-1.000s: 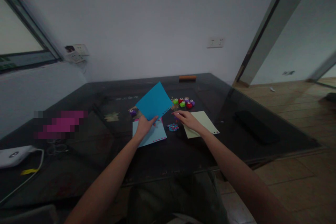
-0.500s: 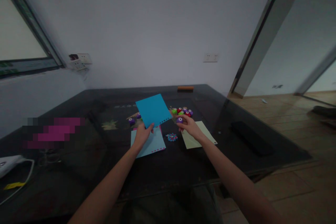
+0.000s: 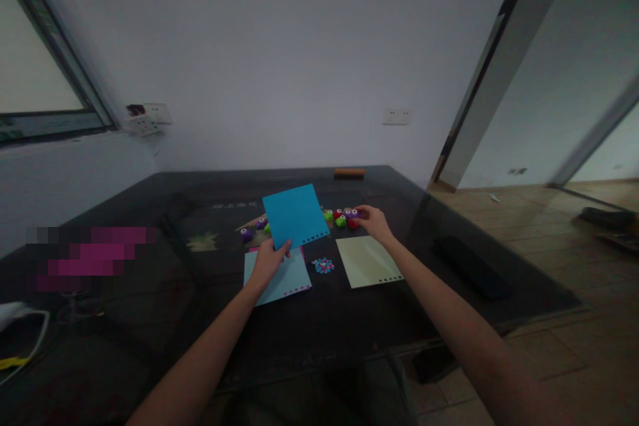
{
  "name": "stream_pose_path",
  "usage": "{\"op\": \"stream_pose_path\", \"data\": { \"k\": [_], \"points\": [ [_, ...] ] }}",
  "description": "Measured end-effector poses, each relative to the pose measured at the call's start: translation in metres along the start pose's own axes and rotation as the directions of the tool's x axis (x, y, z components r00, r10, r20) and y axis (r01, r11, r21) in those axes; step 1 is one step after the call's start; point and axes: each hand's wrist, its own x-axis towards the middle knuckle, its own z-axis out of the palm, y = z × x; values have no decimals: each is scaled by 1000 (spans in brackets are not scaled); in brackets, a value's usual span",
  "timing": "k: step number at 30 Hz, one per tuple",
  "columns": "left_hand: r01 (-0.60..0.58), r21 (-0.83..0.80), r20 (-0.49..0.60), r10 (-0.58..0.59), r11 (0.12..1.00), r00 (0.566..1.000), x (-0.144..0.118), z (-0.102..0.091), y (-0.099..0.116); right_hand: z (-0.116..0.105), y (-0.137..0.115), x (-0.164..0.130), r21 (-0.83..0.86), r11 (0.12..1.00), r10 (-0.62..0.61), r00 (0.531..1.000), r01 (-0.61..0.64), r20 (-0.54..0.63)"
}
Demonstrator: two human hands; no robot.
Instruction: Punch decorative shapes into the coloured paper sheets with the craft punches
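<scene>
Head view: right hand [image 3: 373, 222] has moved back from mid-tabletop to the punches [image 3: 342, 217] near the far edge, fingers closing on one. Left hand [image 3: 268, 259] keeps pinching the raised blue sheet [image 3: 294, 215].

Punches [image 3: 340, 217] behind, seemingly in row; scraps [image 3: 323, 265] between two flat sheets [image 3: 369, 261] on table [image 3: 150, 319].

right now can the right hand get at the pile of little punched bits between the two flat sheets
Probably yes. The right hand is at the small punches, just beyond the punched bits, and nothing lies over them; only bare table surrounds them.
</scene>
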Motion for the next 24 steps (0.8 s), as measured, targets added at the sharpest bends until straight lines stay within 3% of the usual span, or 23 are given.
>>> {"op": "stream_pose_path", "data": {
  "k": [7, 12, 24],
  "points": [
    [-6, 14, -5, 7, 1000, 1000, 0, 0, -1, 33, 2, -4, -191, 981, -21, 996, 38, 92],
    [-2, 31, -4, 2, 1000, 1000, 0, 0, -1, 52, -9, -3, -384, 921, 15, 984, 56, 179],
    [5, 14, 31, -6, 1000, 1000, 1, 2, -5, 63, -15, -3, -522, 851, 50, 983, 50, 176]
  ]
}}
